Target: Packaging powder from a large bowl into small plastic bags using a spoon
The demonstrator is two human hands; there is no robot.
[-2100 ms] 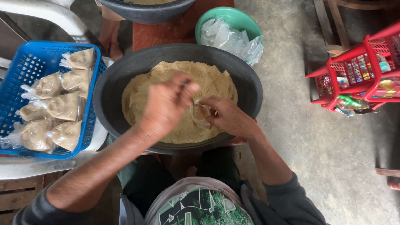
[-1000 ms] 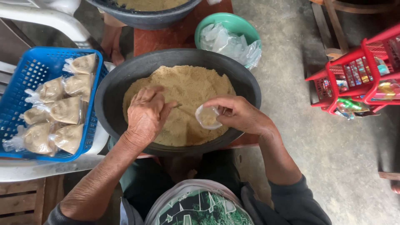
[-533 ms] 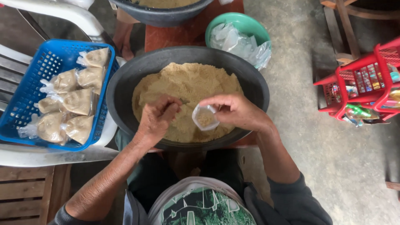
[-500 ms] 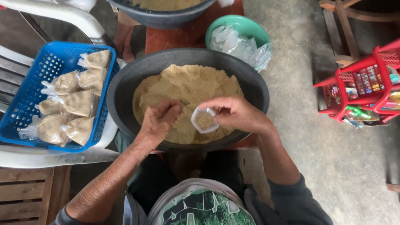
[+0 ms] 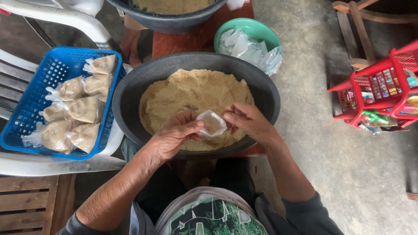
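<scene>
Left hand: I see my left hand (image 5: 176, 135) over the basin's near rim, fingers curled, thumb pinching the bag's left edge.
Right hand: my right hand (image 5: 246, 122) holds the bag's right edge, fingers bent around it.
Bag: small clear bag (image 5: 211, 123) between both hands, mouth open, a little tan meal inside, above the meal at 6 o'clock in the basin.
Basin: dark basin (image 5: 130, 91), filled with tan meal (image 5: 191, 93).
Basket: blue basket (image 5: 35, 91) at 9 o'clock on a white chair (image 5: 56, 164), holding filled packets (image 5: 82, 109).
Bowl: green bowl (image 5: 248, 29) at 1 o'clock, holding empty bags (image 5: 244, 45).
Rack: red rack (image 5: 383, 87) at 3 o'clock, well apart.
</scene>
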